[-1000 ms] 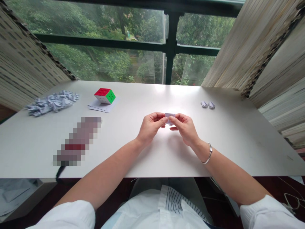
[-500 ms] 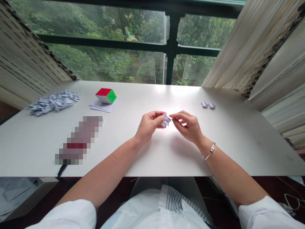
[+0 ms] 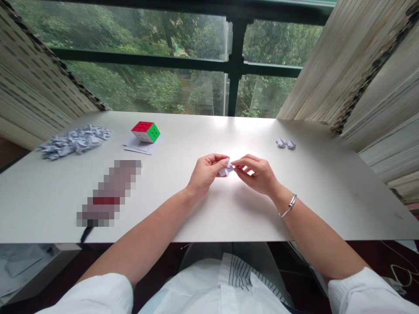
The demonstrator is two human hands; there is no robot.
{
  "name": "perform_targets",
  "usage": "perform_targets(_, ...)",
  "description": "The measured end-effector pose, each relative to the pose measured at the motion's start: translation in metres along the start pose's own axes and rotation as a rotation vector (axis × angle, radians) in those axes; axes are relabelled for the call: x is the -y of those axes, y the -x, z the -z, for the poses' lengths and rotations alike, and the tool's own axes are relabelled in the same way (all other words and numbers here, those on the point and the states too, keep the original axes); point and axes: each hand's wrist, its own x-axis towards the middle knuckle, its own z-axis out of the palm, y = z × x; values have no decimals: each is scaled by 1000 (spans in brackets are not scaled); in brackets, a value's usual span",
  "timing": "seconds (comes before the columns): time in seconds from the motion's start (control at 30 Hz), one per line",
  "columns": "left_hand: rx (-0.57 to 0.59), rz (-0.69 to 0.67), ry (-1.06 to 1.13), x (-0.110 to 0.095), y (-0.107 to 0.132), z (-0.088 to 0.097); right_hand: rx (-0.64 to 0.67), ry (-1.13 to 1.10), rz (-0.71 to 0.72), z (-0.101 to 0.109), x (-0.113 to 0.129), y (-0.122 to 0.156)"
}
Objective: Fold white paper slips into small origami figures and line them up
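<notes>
Above the middle of the white table (image 3: pixel 294 200), my left hand (image 3: pixel 207 172) and my right hand (image 3: pixel 257 173) meet around a small folded piece of white paper (image 3: pixel 226 168). Both hands pinch it with thumb and fingertips, the left from the left side, the right from the right. Most of the paper is hidden between the fingers. A silver bangle (image 3: pixel 288 206) sits on my right wrist.
A heap of several folded paper pieces (image 3: pixel 73 140) lies at the far left. A colourful puzzle cube (image 3: pixel 145 131) rests on flat paper sheets (image 3: pixel 140 146). Two folded paper pieces (image 3: pixel 286 143) lie at the far right. A blurred-out patch (image 3: pixel 109 192) covers something left of my arm.
The paper went from a flat rectangle held up between both hands to a smaller crumpled fold; my right fingers let go briefly, then pinched it again, hands a little lower.
</notes>
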Motion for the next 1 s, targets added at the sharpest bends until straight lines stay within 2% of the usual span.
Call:
perform_targets(0.2, 17, -13, -25, 2, 1, -2, 11, 40, 19, 1, 2, 1)
perform_targets(0.43, 27, 26, 17, 3, 1, -2, 59, 376, 165, 9, 0, 0)
perform_targets(0.67, 60, 39, 49, 6, 2, -2, 100, 507, 250, 13, -1, 0)
perform_targets(0.83, 79, 23, 48, 7, 3, -1, 108, 517, 258, 13, 2, 0)
perform_targets(1.0, 85, -1, 64, 5, 4, -2, 74, 434, 217, 11, 3, -1)
